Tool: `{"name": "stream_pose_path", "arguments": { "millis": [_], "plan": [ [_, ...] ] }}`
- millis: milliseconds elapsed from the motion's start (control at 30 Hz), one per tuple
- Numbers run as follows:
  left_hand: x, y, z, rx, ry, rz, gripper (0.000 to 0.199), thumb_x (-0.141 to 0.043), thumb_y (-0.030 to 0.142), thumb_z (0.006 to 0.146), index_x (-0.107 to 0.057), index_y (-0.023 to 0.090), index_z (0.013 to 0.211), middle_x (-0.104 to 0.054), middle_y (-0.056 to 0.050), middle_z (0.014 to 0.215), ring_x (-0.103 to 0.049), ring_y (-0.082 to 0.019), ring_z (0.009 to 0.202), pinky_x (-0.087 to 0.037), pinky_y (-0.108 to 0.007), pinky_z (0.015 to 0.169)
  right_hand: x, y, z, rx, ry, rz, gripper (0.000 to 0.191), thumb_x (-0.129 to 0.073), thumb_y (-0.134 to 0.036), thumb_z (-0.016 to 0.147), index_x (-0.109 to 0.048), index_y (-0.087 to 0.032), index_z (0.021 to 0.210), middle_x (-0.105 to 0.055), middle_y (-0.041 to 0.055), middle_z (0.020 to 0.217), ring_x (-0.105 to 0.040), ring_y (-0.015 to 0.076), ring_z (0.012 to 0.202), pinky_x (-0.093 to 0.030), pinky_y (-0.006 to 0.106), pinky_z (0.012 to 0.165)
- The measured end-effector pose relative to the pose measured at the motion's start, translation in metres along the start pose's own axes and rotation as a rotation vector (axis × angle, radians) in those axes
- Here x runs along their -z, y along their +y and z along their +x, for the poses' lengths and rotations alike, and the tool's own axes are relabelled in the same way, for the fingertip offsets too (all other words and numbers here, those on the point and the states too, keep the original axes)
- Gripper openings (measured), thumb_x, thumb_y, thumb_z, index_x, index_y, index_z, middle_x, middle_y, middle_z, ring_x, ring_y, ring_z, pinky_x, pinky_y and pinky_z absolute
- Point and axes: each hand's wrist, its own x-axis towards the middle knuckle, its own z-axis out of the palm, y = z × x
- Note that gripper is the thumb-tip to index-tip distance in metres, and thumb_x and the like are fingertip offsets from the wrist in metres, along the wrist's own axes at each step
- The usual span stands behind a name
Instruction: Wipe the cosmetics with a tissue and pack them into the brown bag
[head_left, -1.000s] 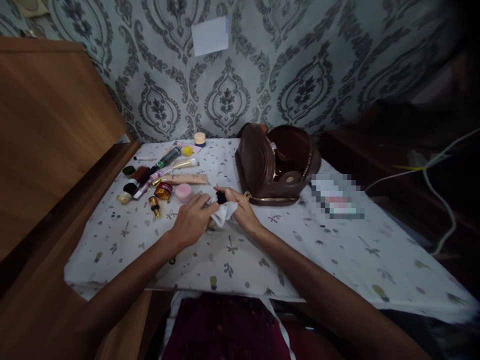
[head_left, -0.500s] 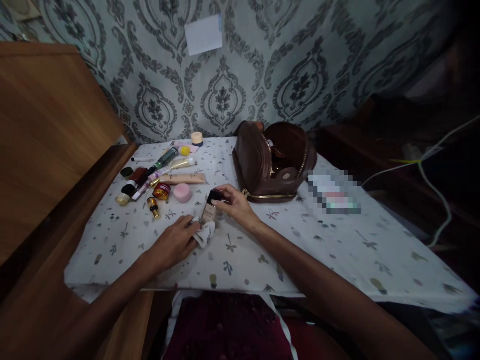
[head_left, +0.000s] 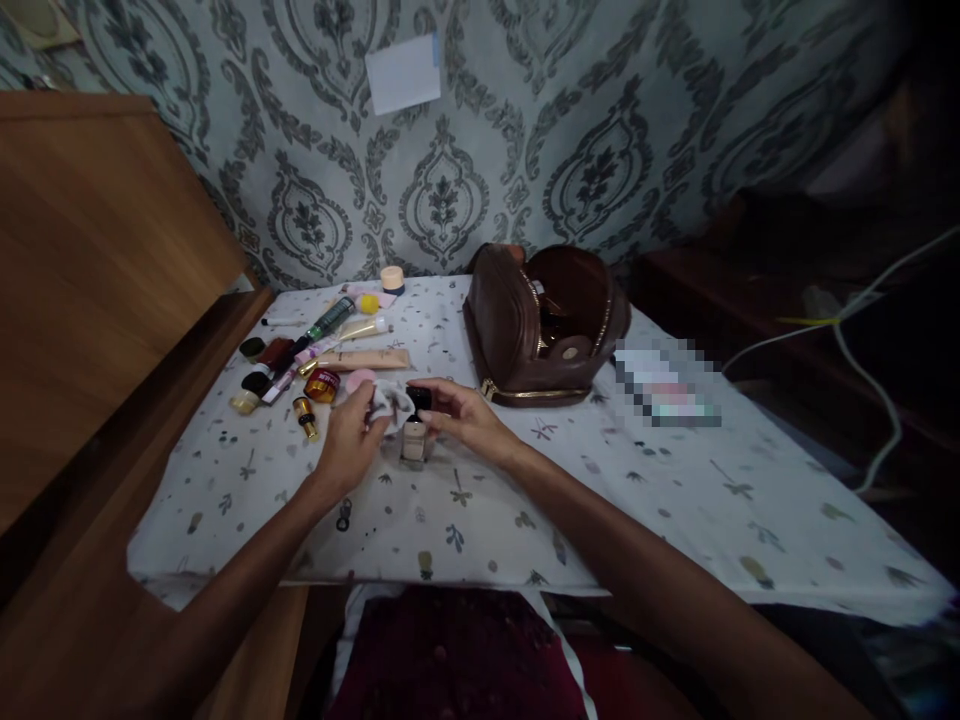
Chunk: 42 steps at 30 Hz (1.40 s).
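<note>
My right hand (head_left: 463,415) grips a small glass foundation bottle (head_left: 413,441) by its black cap. The bottle is nearly upright, its beige contents showing below the fingers. In my left hand (head_left: 351,437) is a crumpled white cloth (head_left: 391,401), held up against the left side of the cap. Just behind the left hand, the cloth partly hides a round pink container (head_left: 361,378). A red-and-amber jar (head_left: 322,385) and a small gold-and-black bottle (head_left: 305,418) lie to the left of that hand.
An unzipped brown leather bag (head_left: 502,325) stands behind my right hand. Several cosmetic tubes, including a beige one (head_left: 371,359), cover the table's back left. A blurred-out flat item (head_left: 667,385) lies to the right. A wooden panel (head_left: 97,250) rises at the left, with patterned wallpaper behind.
My left hand has lifted the cloth from the bottle's lower part to its cap. The bottle has turned more upright and moved slightly left in my right hand.
</note>
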Motion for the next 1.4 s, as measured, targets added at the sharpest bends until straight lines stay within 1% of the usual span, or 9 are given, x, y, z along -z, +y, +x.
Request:
{"name": "stream_pose_path", "arguments": {
  "millis": [100,233,433,600,733,833,933,1267,1400],
  "plan": [
    [-0.011,-0.002,-0.012,-0.104,-0.046,0.09,0.012,-0.042,0.009,0.08,-0.047,0.02,0.082,-0.054,-0.001,0.078,-0.053,-0.017,0.074,-0.042,-0.027,0.068,0.001,0.0,0.001,-0.001,-0.005,0.01,0.047,-0.074,-0.042,0.075,-0.063,-0.023,0.117,-0.065,0.0016,0.092,-0.059,0.0147,0.076,-0.053,0.026,0.062],
    [-0.015,-0.011,-0.034,-0.172,-0.215,0.178,0.022,-0.04,0.004,0.08,-0.049,0.019,0.092,-0.058,-0.006,0.092,-0.055,-0.02,0.086,-0.047,-0.031,0.076,0.001,0.002,0.002,0.008,0.039,-0.026,0.045,-0.075,-0.04,0.074,-0.063,-0.022,0.113,-0.065,0.0028,0.099,-0.06,0.0161,0.086,-0.051,0.026,0.068],
    [-0.014,-0.016,-0.05,-0.192,-0.296,0.192,0.025,-0.04,0.003,0.081,-0.051,0.019,0.095,-0.058,-0.007,0.097,-0.056,-0.021,0.092,-0.049,-0.033,0.08,-0.009,0.0,-0.004,0.098,0.159,-0.309,0.047,-0.083,-0.035,0.067,-0.066,-0.023,0.109,-0.056,0.004,0.103,-0.055,0.0191,0.095,-0.048,0.026,0.068],
    [-0.014,-0.012,-0.045,-0.09,-0.205,0.021,0.013,-0.042,0.01,0.08,-0.049,0.02,0.084,-0.056,-0.002,0.083,-0.054,-0.017,0.078,-0.047,-0.028,0.072,-0.011,-0.002,-0.008,0.162,0.128,-0.435,0.041,-0.077,-0.03,0.073,-0.067,-0.025,0.112,-0.058,0.0039,0.098,-0.057,0.0193,0.093,-0.049,0.027,0.07],
    [-0.013,-0.006,-0.035,0.062,-0.129,-0.154,0.003,-0.045,0.019,0.078,-0.047,0.02,0.076,-0.054,0.002,0.07,-0.051,-0.015,0.067,-0.043,-0.026,0.064,-0.01,-0.004,-0.009,0.183,0.048,-0.456,0.055,-0.071,-0.02,0.075,-0.059,-0.026,0.128,-0.064,0.0038,0.108,-0.06,0.0191,0.096,-0.05,0.031,0.081],
    [-0.012,-0.003,-0.023,0.222,-0.081,-0.317,0.009,-0.049,0.026,0.074,-0.052,0.019,0.078,-0.056,0.003,0.068,-0.052,-0.015,0.064,-0.043,-0.026,0.061,-0.009,-0.008,-0.011,0.149,0.014,-0.487,0.066,-0.069,-0.016,0.073,-0.051,-0.026,0.137,-0.066,0.0024,0.106,-0.062,0.0185,0.094,-0.051,0.034,0.086],
    [-0.013,0.0,-0.012,0.3,-0.071,-0.429,0.018,-0.054,0.034,0.073,-0.055,0.018,0.081,-0.059,0.002,0.07,-0.054,-0.016,0.066,-0.045,-0.026,0.062,-0.007,-0.013,-0.012,0.135,-0.025,-0.492,0.06,-0.07,-0.015,0.073,-0.055,-0.027,0.131,-0.067,0.0016,0.104,-0.064,0.0187,0.094,-0.052,0.034,0.087],
    [-0.032,-0.008,-0.018,0.176,-0.367,-0.365,0.016,-0.049,0.026,0.07,-0.06,0.019,0.08,-0.065,-0.002,0.077,-0.058,-0.021,0.074,-0.047,-0.03,0.072,0.015,-0.027,-0.03,0.136,-0.007,-0.449,0.049,-0.076,-0.017,0.073,-0.062,-0.026,0.12,-0.067,0.0027,0.108,-0.064,0.0176,0.093,-0.055,0.029,0.077],
    [-0.035,-0.011,-0.014,0.147,-0.357,-0.326,0.012,-0.049,0.029,0.075,-0.058,0.021,0.074,-0.062,-0.001,0.07,-0.058,-0.021,0.072,-0.047,-0.029,0.069,0.036,-0.061,-0.043,0.166,0.094,-0.428,0.046,-0.078,-0.025,0.075,-0.063,-0.027,0.118,-0.067,0.0032,0.106,-0.065,0.0182,0.092,-0.057,0.03,0.077]
  ]
}}
